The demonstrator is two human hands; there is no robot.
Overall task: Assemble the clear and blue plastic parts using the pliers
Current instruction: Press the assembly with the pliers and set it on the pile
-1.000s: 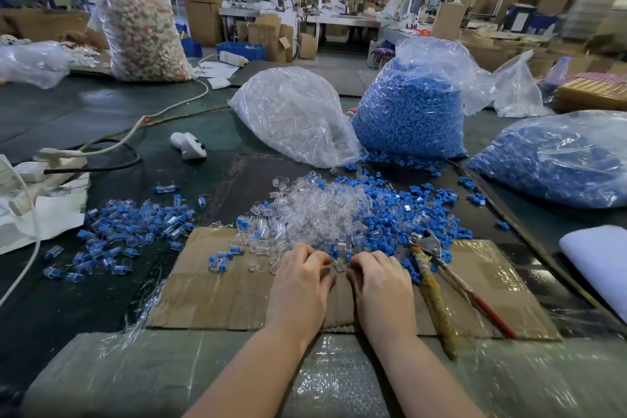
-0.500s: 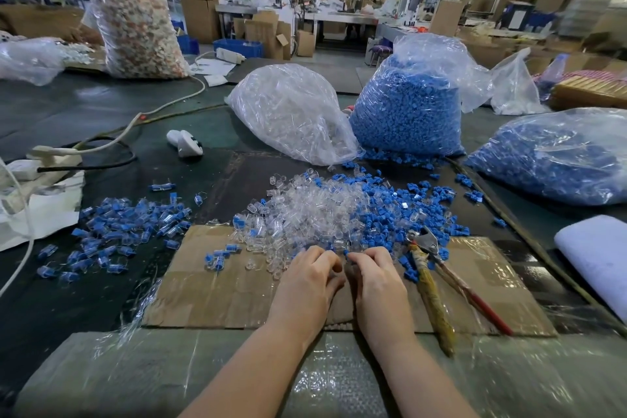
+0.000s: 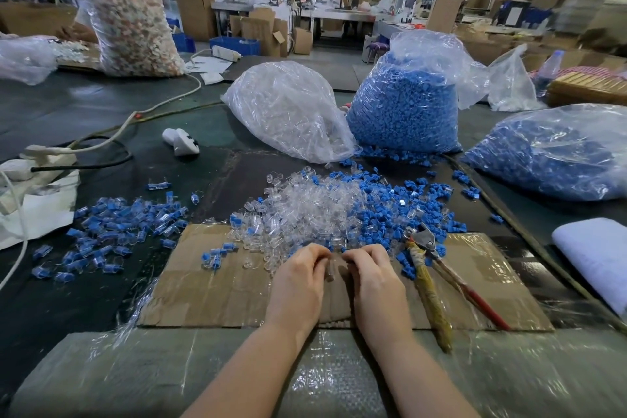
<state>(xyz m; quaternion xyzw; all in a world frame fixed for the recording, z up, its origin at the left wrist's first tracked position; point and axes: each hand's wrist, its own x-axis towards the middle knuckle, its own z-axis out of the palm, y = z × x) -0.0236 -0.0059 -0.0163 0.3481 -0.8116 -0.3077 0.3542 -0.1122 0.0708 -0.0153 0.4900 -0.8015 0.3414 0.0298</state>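
Observation:
A heap of clear parts (image 3: 305, 210) and loose blue parts (image 3: 390, 214) lies at the far edge of a cardboard sheet (image 3: 210, 288). My left hand (image 3: 298, 285) and right hand (image 3: 376, 285) rest side by side on the cardboard with fingers curled. Their fingertips meet on a small clear part (image 3: 329, 272) at the heap's near edge. The pliers (image 3: 428, 292), with one yellow-wrapped and one red handle, lie untouched on the cardboard just right of my right hand. Joined blue-and-clear pieces (image 3: 118, 231) are scattered to the left.
Behind the heap stand a bag of clear parts (image 3: 288, 112) and a bag of blue parts (image 3: 403, 105); another blue bag (image 3: 556, 153) lies right. A white cloth (image 3: 597, 248) is at the right edge. A white device (image 3: 179, 142) and cables (image 3: 101, 142) lie left.
My two hands have drawn closer together, fingertips now meeting at the heap's edge. The pliers have not moved.

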